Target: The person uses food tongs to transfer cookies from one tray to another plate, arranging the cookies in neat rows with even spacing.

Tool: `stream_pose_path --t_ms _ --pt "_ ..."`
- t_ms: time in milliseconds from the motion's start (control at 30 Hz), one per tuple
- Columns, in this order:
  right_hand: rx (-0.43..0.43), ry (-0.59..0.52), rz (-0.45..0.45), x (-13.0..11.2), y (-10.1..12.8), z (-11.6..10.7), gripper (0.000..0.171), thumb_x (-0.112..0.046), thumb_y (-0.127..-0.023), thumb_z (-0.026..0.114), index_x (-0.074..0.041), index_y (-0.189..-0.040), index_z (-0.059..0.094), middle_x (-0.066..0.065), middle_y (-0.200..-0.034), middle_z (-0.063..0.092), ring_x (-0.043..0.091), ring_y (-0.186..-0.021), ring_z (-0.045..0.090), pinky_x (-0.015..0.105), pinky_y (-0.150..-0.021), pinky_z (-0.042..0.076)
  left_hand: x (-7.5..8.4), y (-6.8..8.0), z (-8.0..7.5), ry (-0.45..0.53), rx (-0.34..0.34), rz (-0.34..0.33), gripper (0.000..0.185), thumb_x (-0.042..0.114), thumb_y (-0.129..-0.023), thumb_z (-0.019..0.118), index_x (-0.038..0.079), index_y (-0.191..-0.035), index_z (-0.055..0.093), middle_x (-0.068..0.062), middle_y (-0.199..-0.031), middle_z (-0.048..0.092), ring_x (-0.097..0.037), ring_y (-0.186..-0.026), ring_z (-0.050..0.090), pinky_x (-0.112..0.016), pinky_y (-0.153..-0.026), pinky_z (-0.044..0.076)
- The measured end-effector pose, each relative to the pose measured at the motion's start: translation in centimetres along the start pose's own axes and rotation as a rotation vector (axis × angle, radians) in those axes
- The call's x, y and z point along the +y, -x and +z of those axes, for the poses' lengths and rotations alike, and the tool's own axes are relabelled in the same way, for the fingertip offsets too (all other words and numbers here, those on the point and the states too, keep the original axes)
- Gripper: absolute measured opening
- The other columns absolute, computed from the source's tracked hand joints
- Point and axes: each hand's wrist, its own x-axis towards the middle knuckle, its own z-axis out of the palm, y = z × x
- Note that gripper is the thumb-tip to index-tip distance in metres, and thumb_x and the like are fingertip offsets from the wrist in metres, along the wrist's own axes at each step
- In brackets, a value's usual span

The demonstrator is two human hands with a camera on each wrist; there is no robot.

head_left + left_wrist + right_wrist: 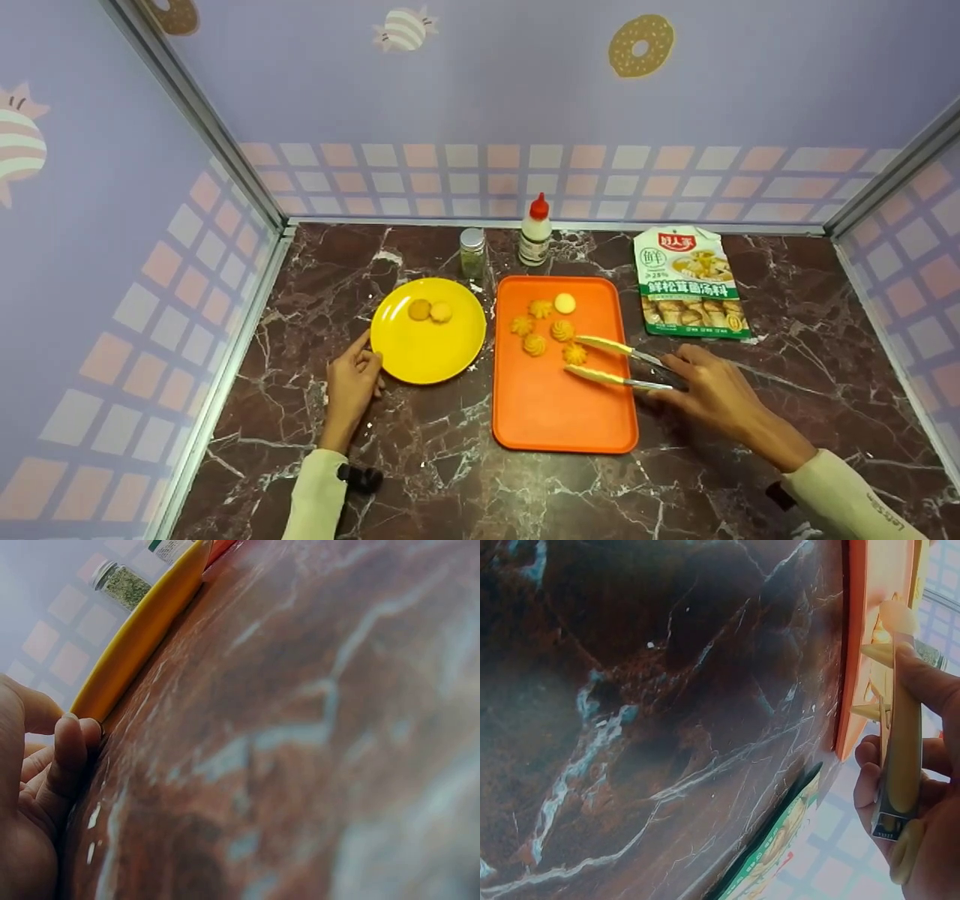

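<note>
Between my right fingers (679, 367) sit the handles of the tongs (622, 364), pinched lightly so the two yellow arms stand apart, their tips bracketing the nearest piped cookie (574, 353) on the orange tray (562, 420) without squeezing it yet, as far as I can tell. My right hand (712, 394) rests on the marble worktop (420, 480) just off the tray's three o'clock edge. Four more pieces lie past the tips toward eleven and twelve o'clock: three swirled cookies (536, 330) and a pale round one (564, 303). My left hand (352, 382) sits at the eight o'clock side of the yellow plate (427, 352), fingers loosely curled and touching the rim, holding nothing, steadying it. Two round cookies (430, 310) already lie on the plate near its twelve o'clock. I judge that I am at the pick-up part of moving cookies from tray to plate, with most of them still to go. Next I would need to close the tongs gently on the near cookie, since a piped piece may crumble under a hard squeeze, then lift it and carry it toward nine o'clock over the tray's lip. Beyond the tray, at twelve o'clock, stand a herb jar (472, 253) and a red-capped bottle (535, 231); a soup mix packet (690, 281) lies at two o'clock.
</note>
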Motion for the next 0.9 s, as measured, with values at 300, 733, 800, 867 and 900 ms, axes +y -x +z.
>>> stream_pose_path --t_ms 300,733,800,867,900 --pt "-0.019 -0.018 0.021 -0.1 0.08 0.09 0.046 -0.026 -0.077 0.102 0.0 -0.109 0.083 -0.001 -0.089 0.05 0.011 -0.07 0.04 0.03 -0.059 0.039 -0.06 0.05 0.06 -0.008 -0.003 0.003 0.054 -0.001 -0.106 0.065 -0.005 -0.159 0.054 -0.017 -0.082 0.07 -0.016 -0.049 0.059 -0.024 -0.041 0.05" --pt "-0.043 -0.059 0.075 -0.47 0.06 0.05 0.047 -0.022 -0.078 0.101 0.002 -0.115 0.083 -0.003 -0.088 0.048 0.01 -0.071 0.04 0.029 -0.06 0.039 -0.18 -0.08 0.03 0.001 0.0 0.006 0.054 -0.001 -0.106 0.065 -0.005 -0.159 0.054 -0.017 -0.082 0.068 -0.016 -0.049 0.059 -0.024 -0.041 0.05" --pt "-0.048 -0.06 0.078 -0.53 -0.01 0.06 0.045 -0.022 -0.079 0.101 0.002 -0.113 0.083 -0.003 -0.088 0.048 0.01 -0.071 0.04 0.028 -0.059 0.038 -0.19 -0.07 0.03 0.002 0.003 0.003 0.054 -0.001 -0.106 0.065 -0.005 -0.159 0.055 -0.018 -0.081 0.069 -0.016 -0.049 0.059 -0.024 -0.041 0.05" --pt "-0.056 -0.058 0.08 -0.58 -0.12 0.09 0.043 -0.022 -0.079 0.101 0.001 -0.111 0.083 -0.003 -0.088 0.047 0.01 -0.07 0.039 0.028 -0.059 0.038 -0.2 -0.06 0.05 0.004 0.007 -0.001 0.054 -0.001 -0.106 0.065 -0.005 -0.158 0.055 -0.018 -0.081 0.068 -0.016 -0.048 0.059 -0.024 -0.041 0.05" --pt "-0.059 -0.057 0.081 -0.6 -0.17 0.1 0.042 -0.022 -0.079 0.101 0.0 -0.11 0.083 -0.003 -0.088 0.048 0.01 -0.07 0.04 0.028 -0.059 0.038 -0.22 -0.06 0.05 0.005 0.008 -0.001 0.054 -0.002 -0.106 0.065 -0.005 -0.158 0.055 -0.018 -0.081 0.069 -0.016 -0.048 0.059 -0.024 -0.041 0.05"
